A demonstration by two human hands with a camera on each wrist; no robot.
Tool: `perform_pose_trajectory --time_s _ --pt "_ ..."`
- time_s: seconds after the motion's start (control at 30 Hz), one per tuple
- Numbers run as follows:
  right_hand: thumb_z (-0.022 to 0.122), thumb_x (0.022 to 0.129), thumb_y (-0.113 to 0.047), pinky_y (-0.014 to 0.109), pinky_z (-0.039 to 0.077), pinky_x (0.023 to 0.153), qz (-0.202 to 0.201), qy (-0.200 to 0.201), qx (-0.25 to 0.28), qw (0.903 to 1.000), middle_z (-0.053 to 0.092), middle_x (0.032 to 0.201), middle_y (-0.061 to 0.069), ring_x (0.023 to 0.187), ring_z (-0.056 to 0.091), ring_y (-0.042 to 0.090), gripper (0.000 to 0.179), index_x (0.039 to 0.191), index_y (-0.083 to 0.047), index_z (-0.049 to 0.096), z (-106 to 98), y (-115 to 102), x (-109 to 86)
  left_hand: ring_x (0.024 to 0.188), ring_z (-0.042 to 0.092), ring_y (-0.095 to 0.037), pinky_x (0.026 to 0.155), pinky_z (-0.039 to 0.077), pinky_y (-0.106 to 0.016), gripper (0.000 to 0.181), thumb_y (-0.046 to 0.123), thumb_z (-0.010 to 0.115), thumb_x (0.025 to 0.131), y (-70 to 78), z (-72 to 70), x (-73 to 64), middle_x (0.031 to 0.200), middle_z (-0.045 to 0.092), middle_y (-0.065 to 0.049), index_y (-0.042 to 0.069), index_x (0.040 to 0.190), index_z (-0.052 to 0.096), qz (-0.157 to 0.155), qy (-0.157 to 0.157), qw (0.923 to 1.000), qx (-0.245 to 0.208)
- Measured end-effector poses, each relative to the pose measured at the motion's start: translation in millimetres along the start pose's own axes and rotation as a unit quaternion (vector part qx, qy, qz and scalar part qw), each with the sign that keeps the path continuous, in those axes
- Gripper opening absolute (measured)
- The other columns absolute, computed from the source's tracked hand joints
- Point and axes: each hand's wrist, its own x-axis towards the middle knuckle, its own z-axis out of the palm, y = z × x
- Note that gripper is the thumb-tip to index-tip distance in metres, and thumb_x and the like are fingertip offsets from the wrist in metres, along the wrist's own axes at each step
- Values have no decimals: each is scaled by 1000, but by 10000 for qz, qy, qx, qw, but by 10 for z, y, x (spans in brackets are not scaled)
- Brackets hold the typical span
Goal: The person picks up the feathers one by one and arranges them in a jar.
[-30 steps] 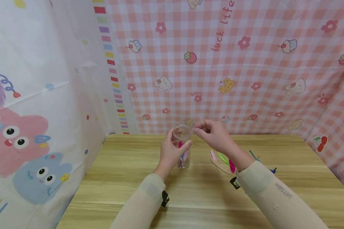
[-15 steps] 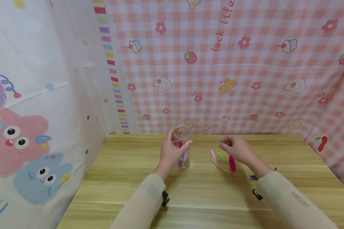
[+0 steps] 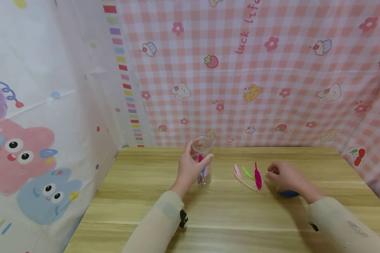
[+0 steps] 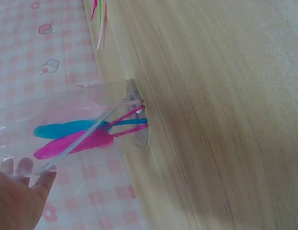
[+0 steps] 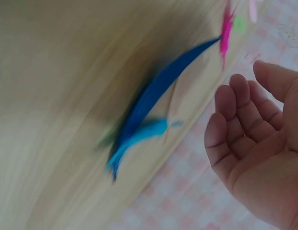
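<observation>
My left hand [image 3: 189, 168] grips a tall clear plastic jar [image 3: 203, 150] that stands upright on the table with its mouth uncovered. Through its wall, in the left wrist view, I see a pink feather [image 4: 74, 145], a blue feather [image 4: 67, 130] and a pale quill. My right hand [image 3: 285, 176] hovers over the table's right side, fingers loosely curled around nothing. Just under it lie a dark blue feather [image 5: 163, 86] and a light blue feather [image 5: 144, 132], which the hand partly covers in the head view. A magenta feather [image 3: 258, 179] lies just left of that hand.
Between the jar and my right hand lie a green feather [image 3: 248, 173], a light pink feather [image 3: 237, 170] and a thin beige feather [image 3: 248, 184]. Behind the wooden table [image 3: 139, 211] hangs a pink checked cloth [image 3: 193, 70]; a white printed cloth [image 3: 66, 116] hangs at the left.
My right hand has moved from beside the jar's mouth to the right and down, toward the blue feathers. The left hand and jar stay in place.
</observation>
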Motion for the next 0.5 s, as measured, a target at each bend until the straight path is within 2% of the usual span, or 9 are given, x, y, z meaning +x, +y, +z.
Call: perform_pose_trajectory --time_s 0.17,0.4,0.5 --pt "67 105 -19 54 61 82 11 -269 -309 9992 75 105 20 96 72 33 28 115 7 69 -138 268 -151 132 66 -32 113 56 -52 81 41 87 90 15 -11 2 143 67 -16 20 157 48 -9 -9 10000 -29" --pt "67 104 -16 56 61 79 172 71 -699 9974 76 101 20 91 72 34 27 115 9 69 -283 687 -403 132 65 -32 113 56 -52 82 40 87 90 22 -20 -9 144 67 -15 21 158 46 -32 -41 10000 -2" --pt "75 99 -21 54 62 75 57 196 -729 9971 75 97 17 87 72 31 34 112 9 70 -277 804 -541 132 65 -30 113 56 -51 82 40 87 90 31 -13 -15 143 67 -13 21 159 46 6 -63 10000 -4"
